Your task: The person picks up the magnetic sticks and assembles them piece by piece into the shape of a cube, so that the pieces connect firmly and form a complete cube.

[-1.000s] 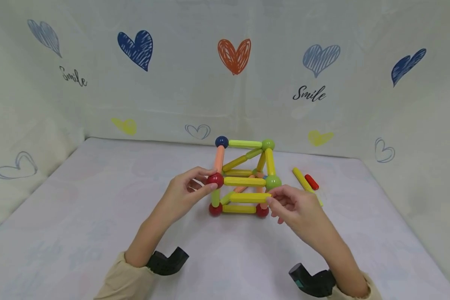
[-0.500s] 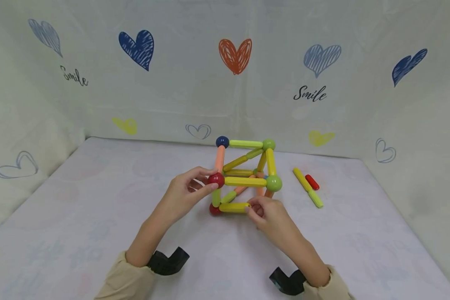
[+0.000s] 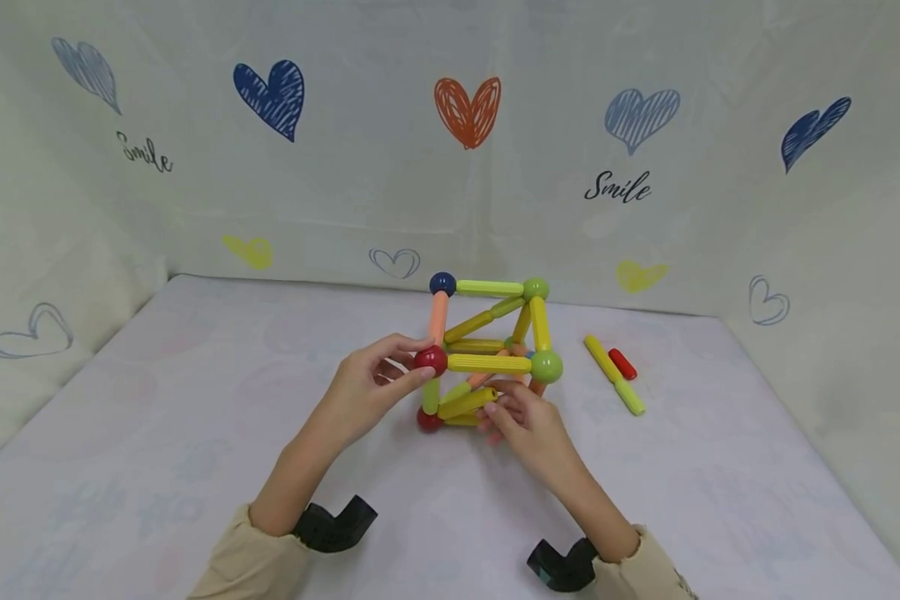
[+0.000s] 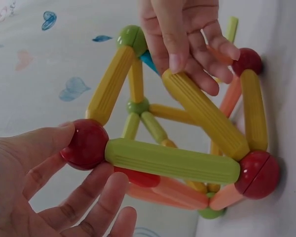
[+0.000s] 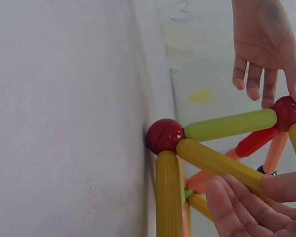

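Note:
A cube-like frame of coloured rods and balls stands on the table. My left hand [image 3: 371,379] pinches the red ball [image 4: 86,144] at its upper front left corner between thumb and fingers. With thumb and fingertips my right hand [image 3: 528,425] pinches one end of a yellow rod [image 5: 224,165]. The rod's other end touches the lower front left red ball [image 4: 257,175], and it slants upward inside the front face. A light green rod [image 4: 172,160] joins the two red balls. The lower right front ball is hidden behind my right hand in the head view.
To the right of the frame lie a yellow rod [image 3: 604,358], a light green rod [image 3: 630,397] end to end with it, and a short red rod [image 3: 623,364]. A white cloth printed with hearts [image 3: 468,112] hangs behind the table [image 3: 195,375].
My right hand has moved left and brought the yellow rod's end to the lower left red ball. Its held end dipped, then rose again. The left hand stays on its ball.

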Demonstrator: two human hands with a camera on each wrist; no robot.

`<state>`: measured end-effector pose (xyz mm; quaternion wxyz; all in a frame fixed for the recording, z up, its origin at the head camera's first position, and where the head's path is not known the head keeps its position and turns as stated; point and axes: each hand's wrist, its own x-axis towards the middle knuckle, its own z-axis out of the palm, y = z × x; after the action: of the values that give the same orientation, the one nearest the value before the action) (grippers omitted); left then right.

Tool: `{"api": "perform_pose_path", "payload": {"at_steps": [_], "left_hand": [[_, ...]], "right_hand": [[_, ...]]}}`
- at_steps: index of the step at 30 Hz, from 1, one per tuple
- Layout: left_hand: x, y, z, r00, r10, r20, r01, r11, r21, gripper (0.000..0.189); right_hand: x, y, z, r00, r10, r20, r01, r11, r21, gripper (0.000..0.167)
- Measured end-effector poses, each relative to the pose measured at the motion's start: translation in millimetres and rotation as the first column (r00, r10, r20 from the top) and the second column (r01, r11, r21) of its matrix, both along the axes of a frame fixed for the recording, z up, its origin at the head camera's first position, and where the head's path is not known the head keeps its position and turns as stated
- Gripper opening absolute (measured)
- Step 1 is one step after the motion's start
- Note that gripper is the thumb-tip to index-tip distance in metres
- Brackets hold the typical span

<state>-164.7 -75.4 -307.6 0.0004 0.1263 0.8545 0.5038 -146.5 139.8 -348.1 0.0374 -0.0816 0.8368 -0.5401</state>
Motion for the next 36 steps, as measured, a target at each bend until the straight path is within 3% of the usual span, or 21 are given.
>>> {"api": "perform_pose_path", "payload": {"at_steps": [6, 11, 15, 25, 28, 31, 33, 36], "left_hand": [[-0.4, 0.3, -1.3, 1.000, 0.000, -0.003, 0.000, 1.000, 0.003, 0.033], [-0.1, 0.3, -1.2, 1.000, 0.002, -0.005, -0.002, 1.000, -0.003, 0.033], [0.3, 0.1, -0.8, 1.000, 0.004, -0.005, -0.004, 1.000, -0.012, 0.033], [-0.2, 0.3, -2.2, 0.999, -0.008, -0.042, 0.007, 1.000, -0.019, 0.032], [-0.2, 0.3, -2.4, 0.997, -0.018, -0.073, 0.016, 1.000, -0.021, 0.032], [-0.4, 0.2, -2.6, 0.994, -0.025, -0.108, 0.022, 0.999, -0.032, 0.032], [-0.5, 0.1, -2.6, 0.992, -0.027, -0.122, 0.022, 0.999, -0.037, 0.032], [-0.1, 0.1, -2.3, 0.991, -0.026, -0.129, 0.021, 0.999, -0.043, 0.032]], "right_hand": [[-2.3, 4.6, -0.9, 0.999, 0.029, 0.021, -0.029, 1.000, 0.005, 0.032], [-2.8, 11.5, 2.6, 0.997, 0.069, 0.044, -0.073, 0.992, 0.100, 0.037], [-2.5, 20.9, 10.3, 0.991, 0.107, 0.086, -0.120, 0.977, 0.178, 0.040], [-4.4, 59.2, 35.4, 0.957, 0.263, 0.125, -0.286, 0.928, 0.240, 0.031], [-8.0, 75.9, 38.6, 0.966, 0.220, 0.139, -0.252, 0.924, 0.287, 0.028], [-12.6, 94.4, 38.9, 0.987, 0.103, 0.123, -0.141, 0.921, 0.364, 0.028], [-16.0, 107.8, 37.1, 0.996, -0.011, 0.089, -0.029, 0.901, 0.433, 0.029], [-21.9, 126.4, 30.6, 0.984, -0.176, 0.042, 0.128, 0.843, 0.522, 0.032]]}}
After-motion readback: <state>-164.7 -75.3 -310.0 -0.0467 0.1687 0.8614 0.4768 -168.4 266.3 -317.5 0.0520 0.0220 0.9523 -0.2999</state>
